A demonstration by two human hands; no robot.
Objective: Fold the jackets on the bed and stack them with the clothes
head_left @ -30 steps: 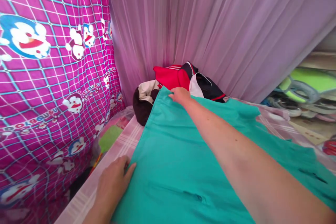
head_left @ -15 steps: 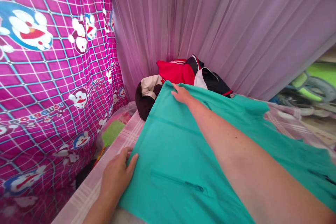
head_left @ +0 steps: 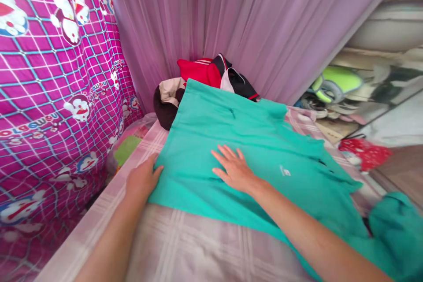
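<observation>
A teal jacket (head_left: 205,132) with zipped pockets and a small white logo lies spread over the bed (head_left: 185,238). At its left hem is my left hand (head_left: 142,180), thumb on top of the cloth and fingers at the edge, partly hidden; it appears to pinch the hem. My right hand (head_left: 233,169) rests palm down on the middle of the jacket, fingers spread, holding nothing. Part of the jacket lies bunched at the lower right.
Behind the jacket sit a red garment (head_left: 198,72), a black-and-white garment (head_left: 243,83) and a dark brown and beige bundle (head_left: 165,114). A pink patterned curtain (head_left: 66,83) hangs left, a mauve curtain (head_left: 231,17) behind. Shelves with a lime-green item (head_left: 343,81) stand right.
My right hand has left the jacket's far corner and come back to its middle, now flat with fingers spread. My left hand stays at the hem. The view has shifted toward the right.
</observation>
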